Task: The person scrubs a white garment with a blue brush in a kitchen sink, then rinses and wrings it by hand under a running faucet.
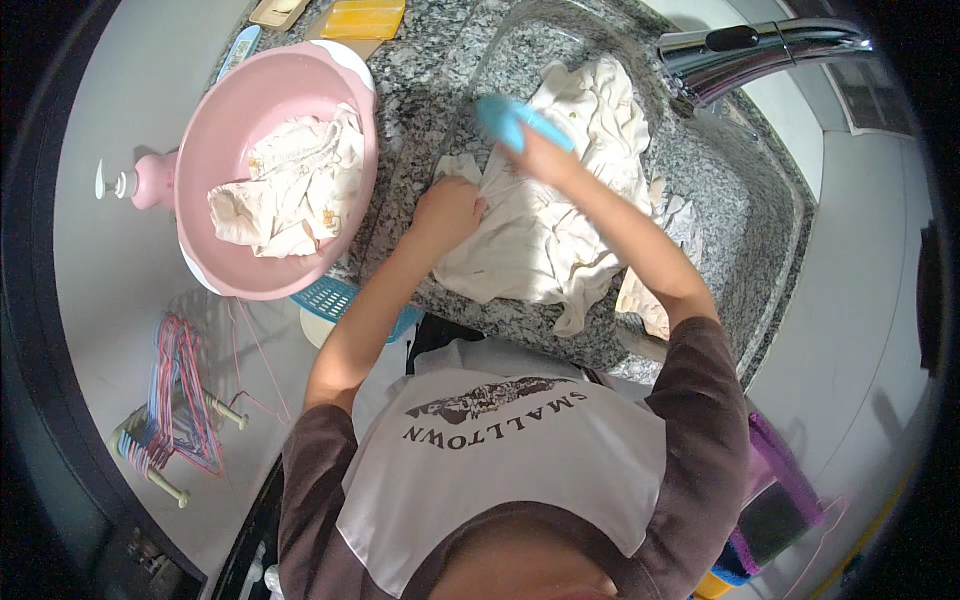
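Note:
A wet white cloth garment (517, 255) lies spread and wrinkled over the sloped washing surface of the granite sink (420, 67). My left hand (448, 214) grips its left edge, with the fingers curled on the cloth. In my right hand (546, 156) is a light-blue scrub brush (496, 116), blurred by motion, over the garment's upper part. The brush's underside is hidden, so contact with the cloth cannot be told. Further right, partly behind my right forearm, more light-coloured cloth (679, 217) lies in the sink.
A pink basin (214, 172) holding white printed clothes (300, 187) stands to the left. Near it are a pink pump bottle (154, 181) and a yellow soap bar (364, 19). A chrome faucet (720, 56) juts over the sink's right side. Clothes hangers (176, 390) hang at lower left.

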`<state>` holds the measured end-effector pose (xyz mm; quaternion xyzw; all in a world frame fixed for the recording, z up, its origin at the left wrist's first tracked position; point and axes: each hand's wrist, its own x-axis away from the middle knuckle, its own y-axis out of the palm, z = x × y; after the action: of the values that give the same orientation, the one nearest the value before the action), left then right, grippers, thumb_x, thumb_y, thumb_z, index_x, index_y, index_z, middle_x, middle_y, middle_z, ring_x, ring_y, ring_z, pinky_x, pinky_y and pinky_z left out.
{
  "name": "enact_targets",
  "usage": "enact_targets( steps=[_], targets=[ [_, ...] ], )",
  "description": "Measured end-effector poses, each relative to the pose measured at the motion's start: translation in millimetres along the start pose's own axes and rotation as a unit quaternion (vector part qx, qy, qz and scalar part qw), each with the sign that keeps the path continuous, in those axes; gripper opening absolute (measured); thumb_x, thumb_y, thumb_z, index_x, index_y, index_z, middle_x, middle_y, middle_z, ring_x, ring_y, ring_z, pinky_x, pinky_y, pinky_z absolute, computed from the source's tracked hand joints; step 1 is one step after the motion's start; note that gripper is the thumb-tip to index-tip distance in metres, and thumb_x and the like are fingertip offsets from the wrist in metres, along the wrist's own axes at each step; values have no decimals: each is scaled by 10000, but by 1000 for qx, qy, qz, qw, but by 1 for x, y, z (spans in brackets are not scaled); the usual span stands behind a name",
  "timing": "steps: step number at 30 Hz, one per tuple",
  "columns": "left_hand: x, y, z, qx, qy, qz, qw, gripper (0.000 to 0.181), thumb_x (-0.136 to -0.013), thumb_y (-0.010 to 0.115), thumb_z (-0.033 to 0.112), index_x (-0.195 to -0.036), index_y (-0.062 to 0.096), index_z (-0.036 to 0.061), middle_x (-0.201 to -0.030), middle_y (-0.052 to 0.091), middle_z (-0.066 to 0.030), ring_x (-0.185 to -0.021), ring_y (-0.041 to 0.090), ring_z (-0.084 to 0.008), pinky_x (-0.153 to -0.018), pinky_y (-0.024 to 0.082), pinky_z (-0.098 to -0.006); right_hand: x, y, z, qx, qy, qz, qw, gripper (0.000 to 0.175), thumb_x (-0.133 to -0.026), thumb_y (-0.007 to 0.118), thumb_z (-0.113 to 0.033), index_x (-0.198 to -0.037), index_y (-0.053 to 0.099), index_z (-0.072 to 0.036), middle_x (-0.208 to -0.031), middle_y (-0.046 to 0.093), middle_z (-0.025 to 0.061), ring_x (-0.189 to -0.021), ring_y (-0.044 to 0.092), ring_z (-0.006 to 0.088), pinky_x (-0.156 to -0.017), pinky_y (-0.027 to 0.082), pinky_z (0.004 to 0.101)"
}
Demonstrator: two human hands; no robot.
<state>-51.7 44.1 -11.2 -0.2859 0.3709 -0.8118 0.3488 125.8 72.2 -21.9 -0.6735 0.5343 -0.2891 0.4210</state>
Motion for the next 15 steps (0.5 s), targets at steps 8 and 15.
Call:
enact_targets(
  steps=[8, 15],
  targets=[
    [6, -22, 12, -45, -149, 27, 987, 254, -751, 463, 225, -748, 553, -13, -716, 558, -188, -665, 544, -348, -627, 433, -428, 24, 0, 14, 19, -83, -23, 996, 518, -713, 529, -367, -1129, 407, -83, -993, 503, 180, -934, 484, 295, -826, 378, 357],
    [10, -37, 17, -136, -133, -28, 981, 220, -722, 497, 212, -745, 565, 3, -698, 587, -159, -663, 592, -288, -579, 479, -356, -5, -16, 71, 160, 26, -18, 987, 470, -698, 540, -367, -1096, 448, -134, -876, 557, 126, -810, 534, 275, -771, 421, 350]
  ],
)
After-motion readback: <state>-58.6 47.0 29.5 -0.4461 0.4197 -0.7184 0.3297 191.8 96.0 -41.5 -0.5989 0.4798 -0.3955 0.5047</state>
